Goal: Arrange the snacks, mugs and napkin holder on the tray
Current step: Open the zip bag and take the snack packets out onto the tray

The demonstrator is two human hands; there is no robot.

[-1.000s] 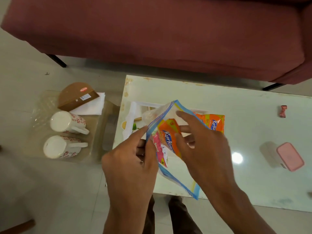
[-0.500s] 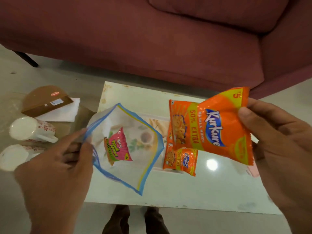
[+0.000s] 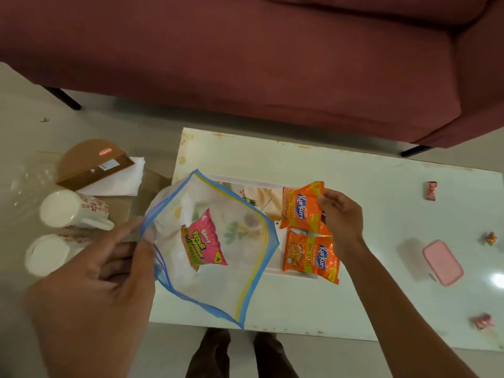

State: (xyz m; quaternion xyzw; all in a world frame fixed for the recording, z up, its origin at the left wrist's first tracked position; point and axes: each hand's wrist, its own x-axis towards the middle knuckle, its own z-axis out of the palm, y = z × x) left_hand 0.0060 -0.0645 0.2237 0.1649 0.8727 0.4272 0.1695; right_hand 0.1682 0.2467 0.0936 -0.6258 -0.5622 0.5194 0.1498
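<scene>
Orange Kurkure packet (image 3: 301, 207), pinched at its right edge by my right hand (image 3: 341, 214), should land flat on the tray (image 3: 259, 180) just far of the second Kurkure packet (image 3: 309, 256), while my left hand (image 3: 90, 285) pinches the zip bag (image 3: 245, 282), pink Bingo packet (image 3: 204, 241) inside.

The left hand (image 3: 90, 282), off the near left corner of the white table (image 3: 368, 192), and the right hand (image 3: 341, 216), over the table's middle, are bare, and so are both forearms (image 3: 395, 309) as far as they show. Just past the table's near edge show two legs in dark brown trousers (image 3: 212, 356), the cloth plain and a little creased; what is on the feet cannot be told
</scene>
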